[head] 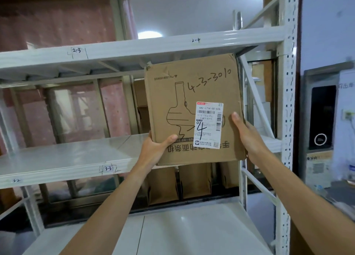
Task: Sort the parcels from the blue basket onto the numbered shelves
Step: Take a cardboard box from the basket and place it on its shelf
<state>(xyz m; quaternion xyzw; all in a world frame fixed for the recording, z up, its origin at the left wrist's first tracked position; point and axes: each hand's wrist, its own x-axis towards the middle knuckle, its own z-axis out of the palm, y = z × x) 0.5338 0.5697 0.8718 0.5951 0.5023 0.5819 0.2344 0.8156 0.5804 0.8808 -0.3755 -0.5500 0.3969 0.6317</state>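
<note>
I hold a flat brown cardboard parcel upright in front of the white shelf rack. "4-3-3010" is handwritten on it, and its white shipping label bears a large "4". My left hand grips the lower left corner, thumb on the front face. My right hand holds the right edge, thumb on the front and fingers behind. The parcel hangs at the level of the middle shelf, whose edge is marked "3-3". The upper shelf beam carries "2-3" and "2-4". The blue basket is out of view.
A lower white shelf lies below my arms. Brown cardboard dividers stand behind the rack under the parcel. A perforated white upright bounds the rack on the right. A grey machine with a dark screen stands further right.
</note>
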